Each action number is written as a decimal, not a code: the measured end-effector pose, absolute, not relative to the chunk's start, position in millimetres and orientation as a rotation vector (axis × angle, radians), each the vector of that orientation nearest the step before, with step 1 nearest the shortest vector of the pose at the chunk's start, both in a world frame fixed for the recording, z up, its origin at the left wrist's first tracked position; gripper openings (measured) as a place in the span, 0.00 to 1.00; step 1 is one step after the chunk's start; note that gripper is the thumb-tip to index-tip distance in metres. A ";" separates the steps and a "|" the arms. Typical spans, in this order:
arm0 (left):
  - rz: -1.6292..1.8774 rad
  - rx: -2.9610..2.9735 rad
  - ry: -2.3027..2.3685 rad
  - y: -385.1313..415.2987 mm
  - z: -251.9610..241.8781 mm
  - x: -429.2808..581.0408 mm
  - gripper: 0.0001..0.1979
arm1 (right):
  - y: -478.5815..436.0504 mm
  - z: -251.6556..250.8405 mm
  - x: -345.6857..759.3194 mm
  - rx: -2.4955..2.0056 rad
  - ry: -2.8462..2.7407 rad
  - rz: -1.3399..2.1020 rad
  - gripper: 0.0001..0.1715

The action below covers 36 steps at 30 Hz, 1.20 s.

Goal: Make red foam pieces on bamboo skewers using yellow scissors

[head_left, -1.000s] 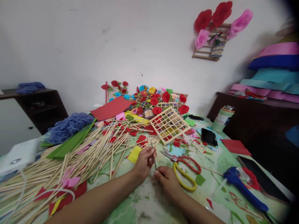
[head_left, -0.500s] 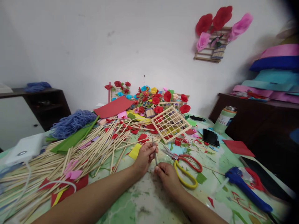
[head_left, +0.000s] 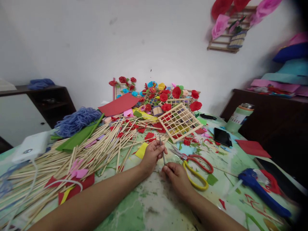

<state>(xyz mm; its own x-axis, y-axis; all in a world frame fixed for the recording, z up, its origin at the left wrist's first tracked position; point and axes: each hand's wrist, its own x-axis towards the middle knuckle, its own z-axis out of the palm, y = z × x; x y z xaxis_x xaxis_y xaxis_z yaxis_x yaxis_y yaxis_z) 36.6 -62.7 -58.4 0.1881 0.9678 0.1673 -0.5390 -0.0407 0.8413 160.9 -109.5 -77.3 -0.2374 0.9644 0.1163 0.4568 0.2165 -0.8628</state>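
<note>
1. Nearest me, on the worn green-and-white tabletop (head_left: 134, 205), is a bare, smudged patch; both my forearms reach over it.
2. My right hand (head_left: 177, 178) is curled, its thumb and forefinger pinching at the lower end of a thin grey rod (head_left: 164, 157). The exact contact is partly hidden by my own knuckles.
3. My left hand (head_left: 152, 156) sits a little farther out, thumb and fingertips pressed together round the same rod higher up. The rod stands tilted between my hands, its upper tip poking past my left fingers.
4. I judge the step in hand to be fine two-handed work on this rod, my left fingers steadying it while my right ones work its lower end. The next move would call for a light, even pinch and the rod kept in line, so that it neither bends nor slips.
5. Just beside my right hand lie the scissors (head_left: 184, 157), blades slightly apart, one handle red and one yellow. The blue glue gun (head_left: 261, 192) lies well off to my right.
6. Beyond my left hand are a yellow paper piece (head_left: 141, 150) and a sprawl of wooden sticks (head_left: 96, 157).
7. Farther out, a lattice frame (head_left: 180, 122) leans before bright paper flowers (head_left: 176, 92) near the wall.
</note>
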 end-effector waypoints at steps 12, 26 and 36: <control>1.314 0.952 0.557 -61.4 -57.8 34.5 0.10 | -111.5 -73.4 160.2 -1.338 -1.830 0.893 0.17; 1.322 0.963 0.572 -58.7 -61.3 34.9 0.08 | -110.9 -76.0 161.6 -1.353 -1.846 0.893 0.17; 1.319 0.930 0.588 -60.1 -61.3 36.3 0.07 | -112.1 -76.0 162.1 -1.363 -1.876 0.863 0.17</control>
<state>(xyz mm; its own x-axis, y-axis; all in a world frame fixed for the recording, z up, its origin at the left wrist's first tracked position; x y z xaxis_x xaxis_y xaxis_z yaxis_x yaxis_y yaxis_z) 36.3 -60.1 -61.3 0.1897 0.9721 0.1383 -0.5474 -0.0122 0.8368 162.1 -112.1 -76.0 -0.2439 0.9616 0.1258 0.5300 0.2408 -0.8131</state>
